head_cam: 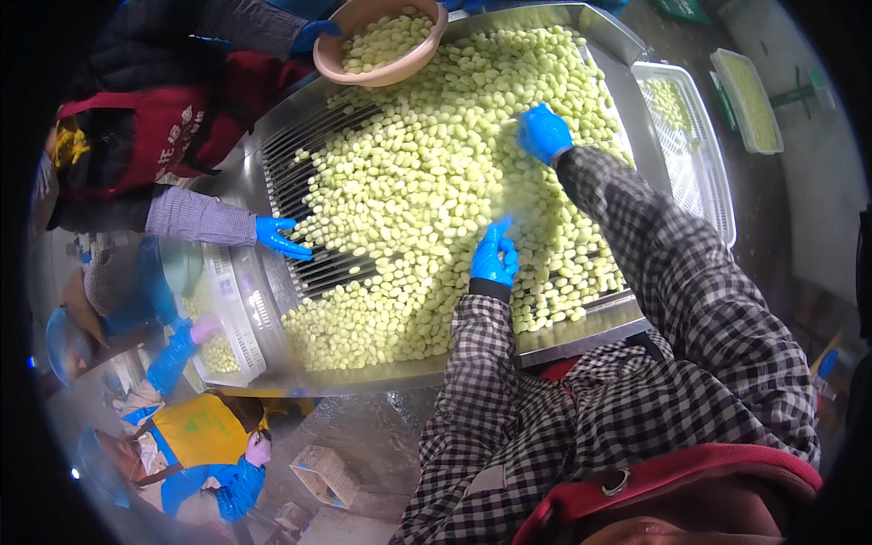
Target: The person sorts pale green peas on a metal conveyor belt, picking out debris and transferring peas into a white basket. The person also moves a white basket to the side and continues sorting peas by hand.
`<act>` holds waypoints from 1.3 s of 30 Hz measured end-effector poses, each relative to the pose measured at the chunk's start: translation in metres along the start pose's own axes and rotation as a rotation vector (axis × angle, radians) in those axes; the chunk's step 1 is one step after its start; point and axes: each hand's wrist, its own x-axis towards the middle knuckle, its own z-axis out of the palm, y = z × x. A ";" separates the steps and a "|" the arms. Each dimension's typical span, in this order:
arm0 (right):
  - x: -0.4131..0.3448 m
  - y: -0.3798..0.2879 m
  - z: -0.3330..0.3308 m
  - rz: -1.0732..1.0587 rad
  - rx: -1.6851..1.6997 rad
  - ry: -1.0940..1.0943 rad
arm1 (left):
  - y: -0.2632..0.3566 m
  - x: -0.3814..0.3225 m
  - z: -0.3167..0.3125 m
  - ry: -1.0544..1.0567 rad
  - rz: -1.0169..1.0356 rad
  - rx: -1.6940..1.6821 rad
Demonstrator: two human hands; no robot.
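Observation:
Pale green oval fruits, which look like grapes (415,184), lie in a thick layer over a metal sorting table (613,323) with a slatted bed. My left hand (495,255), in a blue glove, is over the near middle of the fruits, its fingers partly curled and pointing away; a fruit seems to show by the fingers, but whether it is held I cannot tell. My right hand (545,133), gloved in blue too, rests at the right part of the layer with its fingers bent down; its fingertips are hidden.
Across the table a co-worker's blue-gloved hand (283,238) touches the fruits' left edge. Another gloved hand grips a pink plastic basin (323,58) of fruits. White plastic crates stand right (725,197) and left (248,340). Further co-workers are at lower left, near a crate on the floor (325,475).

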 end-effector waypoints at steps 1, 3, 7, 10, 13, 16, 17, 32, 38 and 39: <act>-0.014 -0.008 -0.006 -0.019 0.039 -0.075 | 0.002 0.000 0.001 0.029 -0.015 -0.056; -0.054 -0.009 -0.007 -0.140 0.221 -0.052 | 0.003 0.004 0.015 0.062 -0.057 -0.161; -0.106 -0.049 0.010 -0.514 0.129 -0.185 | 0.003 0.011 0.025 0.123 0.012 -0.391; -0.040 -0.066 0.002 -0.337 0.080 -0.076 | -0.002 0.012 -0.013 0.056 -0.020 -0.409; 0.048 -0.058 0.026 -0.383 0.133 0.210 | 0.006 0.005 -0.005 0.010 -0.005 -0.384; 0.091 -0.059 0.042 -0.250 0.117 0.043 | 0.011 -0.004 -0.007 -0.043 -0.059 -0.407; 0.097 -0.061 0.043 -0.146 0.154 -0.031 | 0.005 -0.001 -0.024 -0.171 -0.088 -0.430; -0.052 -0.071 -0.016 -0.612 0.489 -0.735 | 0.002 0.030 -0.019 0.057 0.212 -0.510; -0.057 -0.064 -0.017 -0.924 0.369 -0.619 | 0.009 0.023 -0.012 0.074 0.178 -0.503; -0.057 -0.067 -0.019 -0.958 0.277 -0.546 | 0.015 0.014 -0.004 0.055 0.150 -0.603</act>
